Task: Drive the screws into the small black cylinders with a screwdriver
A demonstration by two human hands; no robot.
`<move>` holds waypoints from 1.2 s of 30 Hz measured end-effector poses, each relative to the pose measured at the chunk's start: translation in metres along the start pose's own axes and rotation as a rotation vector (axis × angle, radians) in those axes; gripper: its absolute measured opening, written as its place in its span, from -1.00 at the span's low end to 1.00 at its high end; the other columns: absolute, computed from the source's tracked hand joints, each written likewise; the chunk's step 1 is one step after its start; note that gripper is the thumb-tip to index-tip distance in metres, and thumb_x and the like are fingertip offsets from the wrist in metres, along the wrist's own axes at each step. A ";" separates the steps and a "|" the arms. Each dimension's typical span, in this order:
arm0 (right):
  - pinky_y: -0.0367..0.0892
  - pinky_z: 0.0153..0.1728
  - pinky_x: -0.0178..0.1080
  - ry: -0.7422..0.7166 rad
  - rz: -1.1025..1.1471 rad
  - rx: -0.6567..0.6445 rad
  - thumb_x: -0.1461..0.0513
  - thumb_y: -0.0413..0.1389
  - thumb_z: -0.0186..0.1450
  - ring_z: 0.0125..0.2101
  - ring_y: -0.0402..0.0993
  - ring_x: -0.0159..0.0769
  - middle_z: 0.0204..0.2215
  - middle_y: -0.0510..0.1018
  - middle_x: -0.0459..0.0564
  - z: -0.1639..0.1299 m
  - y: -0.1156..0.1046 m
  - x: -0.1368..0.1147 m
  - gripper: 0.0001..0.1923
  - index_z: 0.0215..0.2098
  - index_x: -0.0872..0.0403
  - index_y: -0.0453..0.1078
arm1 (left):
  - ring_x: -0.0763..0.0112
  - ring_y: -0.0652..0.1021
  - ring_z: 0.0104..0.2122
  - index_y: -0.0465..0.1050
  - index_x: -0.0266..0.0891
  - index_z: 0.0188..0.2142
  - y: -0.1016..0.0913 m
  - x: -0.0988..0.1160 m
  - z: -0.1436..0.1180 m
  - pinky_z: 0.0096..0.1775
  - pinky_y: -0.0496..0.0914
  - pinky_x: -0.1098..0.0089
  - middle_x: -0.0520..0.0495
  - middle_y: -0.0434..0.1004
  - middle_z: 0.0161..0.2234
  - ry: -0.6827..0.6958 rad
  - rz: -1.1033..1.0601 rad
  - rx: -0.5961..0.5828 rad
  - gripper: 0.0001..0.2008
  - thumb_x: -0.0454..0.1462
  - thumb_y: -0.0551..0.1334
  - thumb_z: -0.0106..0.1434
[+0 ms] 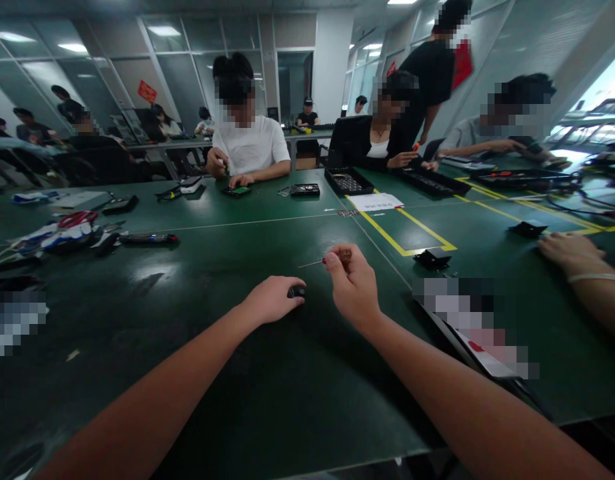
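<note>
While the left hand (273,300) rests low on the green bench (227,360), its fingers (293,298) are closed around a small black part (296,291). The part sits on the bench, in front of the person and a little left of the right hand. It seems pinned down there so it will not slide.

The right hand (352,283) is lifted a bit above the bench, just beside the left one. Its fingers (337,261) pinch a small screwdriver (327,260) by its brown handle. The thin metal tip points out to the left, level with the bench. It does not touch the black part. A light pinch like that looks good for turning a small tool.

Farther back lies a black tray (348,180) near a person in a dark top. It has many little squares in it, but what is in them is too small to tell. A longer black tray (430,181) lies to its right, and its load cannot be made out either. A white paper (376,201) lies just in front of the first tray, by the yellow lines (387,237). Two small black pieces (434,258) (528,229) sit on the right side of the bench. Another person's hand (570,252) rests at the right edge. Red scissors (77,218) lie on a pile far to the left.
</note>
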State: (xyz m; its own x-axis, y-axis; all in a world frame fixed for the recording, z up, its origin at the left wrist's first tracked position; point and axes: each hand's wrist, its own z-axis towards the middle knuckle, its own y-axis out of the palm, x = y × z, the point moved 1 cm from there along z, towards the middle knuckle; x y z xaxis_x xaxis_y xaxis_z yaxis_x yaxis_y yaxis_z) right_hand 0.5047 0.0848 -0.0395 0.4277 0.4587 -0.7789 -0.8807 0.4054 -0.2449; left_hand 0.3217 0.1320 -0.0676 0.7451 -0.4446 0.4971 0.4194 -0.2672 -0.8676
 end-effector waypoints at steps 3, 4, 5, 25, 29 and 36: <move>0.35 -0.29 -0.18 -0.004 -0.006 -0.002 0.12 0.03 0.43 -0.35 0.51 -0.26 -0.38 0.55 -0.05 0.001 0.000 -0.001 -0.86 -0.22 0.00 0.34 | 0.13 0.60 -0.20 0.61 -0.09 -0.14 0.000 0.003 0.004 -0.22 0.44 0.26 -0.11 0.63 -0.17 0.020 0.047 -0.028 -0.80 -0.19 0.32 0.24; 0.35 -0.29 -0.18 -0.002 -0.008 -0.009 0.12 0.03 0.43 -0.35 0.51 -0.26 -0.38 0.55 -0.05 0.001 0.000 -0.001 -0.86 -0.22 0.00 0.34 | 0.14 0.60 -0.22 0.61 -0.11 -0.18 -0.002 0.004 0.005 -0.23 0.43 0.28 -0.11 0.63 -0.20 0.020 0.062 -0.041 -0.83 -0.18 0.31 0.25; 0.35 -0.29 -0.19 0.000 -0.011 -0.015 0.12 0.03 0.43 -0.36 0.51 -0.26 -0.38 0.55 -0.05 0.002 0.000 -0.001 -0.85 -0.23 0.01 0.34 | 0.15 0.60 -0.22 0.61 -0.12 -0.21 -0.004 0.005 0.005 -0.23 0.43 0.29 -0.11 0.63 -0.21 0.010 0.078 -0.062 -0.83 -0.16 0.29 0.26; 0.32 -0.33 -0.23 -0.026 -0.022 -0.103 0.10 0.04 0.43 -0.41 0.47 -0.30 -0.42 0.53 -0.07 0.002 0.002 0.002 -0.82 -0.23 0.03 0.36 | 0.48 0.37 -0.55 0.47 -0.29 -0.24 -0.078 -0.071 -0.078 -0.61 0.20 0.53 -0.03 0.35 -0.40 -0.481 -1.318 0.307 -0.86 -0.25 0.23 0.24; 0.31 -0.36 -0.24 -0.031 -0.045 -0.109 0.11 0.04 0.43 -0.43 0.46 -0.31 -0.44 0.52 -0.09 0.002 0.001 0.002 -0.83 -0.24 0.03 0.36 | 0.46 0.34 -0.55 0.39 -0.30 -0.30 -0.101 -0.082 -0.111 -0.58 0.27 0.50 -0.02 0.33 -0.43 -0.546 -1.404 0.525 -0.91 -0.36 0.12 0.26; 0.32 -0.34 -0.23 -0.018 -0.056 -0.117 0.10 0.05 0.42 -0.41 0.48 -0.29 -0.43 0.54 -0.07 0.000 0.001 0.002 -0.82 -0.24 0.02 0.37 | 0.45 0.29 -0.53 0.33 -0.26 -0.36 -0.131 -0.112 -0.180 -0.55 0.27 0.50 0.00 0.33 -0.46 -0.724 -1.219 0.912 -0.92 -0.33 0.10 0.25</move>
State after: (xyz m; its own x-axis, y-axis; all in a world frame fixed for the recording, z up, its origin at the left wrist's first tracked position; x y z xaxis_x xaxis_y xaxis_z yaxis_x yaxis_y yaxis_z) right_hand 0.5046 0.0866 -0.0417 0.4793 0.4525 -0.7520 -0.8727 0.3365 -0.3538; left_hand 0.0904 0.0631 -0.0070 -0.2570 0.1594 0.9532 0.8388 0.5267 0.1381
